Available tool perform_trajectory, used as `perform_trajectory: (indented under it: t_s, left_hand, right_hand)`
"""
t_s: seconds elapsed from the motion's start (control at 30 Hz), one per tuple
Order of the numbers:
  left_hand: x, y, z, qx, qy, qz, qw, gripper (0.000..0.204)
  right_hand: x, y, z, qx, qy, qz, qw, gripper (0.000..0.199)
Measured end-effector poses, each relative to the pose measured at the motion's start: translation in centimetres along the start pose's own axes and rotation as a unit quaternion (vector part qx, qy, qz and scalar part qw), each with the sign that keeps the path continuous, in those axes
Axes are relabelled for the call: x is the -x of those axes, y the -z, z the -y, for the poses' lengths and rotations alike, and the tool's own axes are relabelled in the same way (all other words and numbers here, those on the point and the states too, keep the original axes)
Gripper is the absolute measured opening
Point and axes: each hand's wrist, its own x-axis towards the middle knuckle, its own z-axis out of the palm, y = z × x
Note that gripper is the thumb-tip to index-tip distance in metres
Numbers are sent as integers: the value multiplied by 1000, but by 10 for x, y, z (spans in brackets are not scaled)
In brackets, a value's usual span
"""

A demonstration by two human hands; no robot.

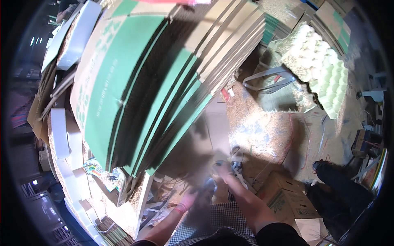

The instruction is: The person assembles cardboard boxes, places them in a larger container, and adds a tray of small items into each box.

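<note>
Green-printed flattened cardboard sheets point(156, 82), stacked leaning ahead-left, above both hands. Stiff, light singly, heavy together; likely best gripped at lower edges. Left hand point(186, 201), right hand point(223, 170) blurred; grip indeterminable.

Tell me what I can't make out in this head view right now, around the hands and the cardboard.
- Left hand: motion-blurred; grip unreadable.
- Right hand: fingers smeared by blur; whether it holds anything is unclear.
- Flat cardboard sheet above the hands: blurred, edges indistinct.
- Stack of green and brown cardboard: top cut off by the frame edge.
- Person at right, dark trouser leg: cut off by the rim.
</note>
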Motion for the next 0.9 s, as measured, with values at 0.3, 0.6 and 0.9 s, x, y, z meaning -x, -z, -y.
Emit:
perform_trajectory:
  t_s: [0.3, 0.6, 0.9]
  left_hand:
    - [-253, -54, -72, -84, -45, 92, 991, 54]
    - [-495, -99, 5, -140, -122, -191, 964, 58]
    - [-160, 34, -74, -159, -2, 49, 986, 40]
  right_hand:
    - [-170, 4, -111, -13, -32, -101, 994, 66]
    - [-253, -28, -178, -29, 0, -183, 983, 63]
    - [-61, 38, -118, -117, -126, -161, 972, 45]
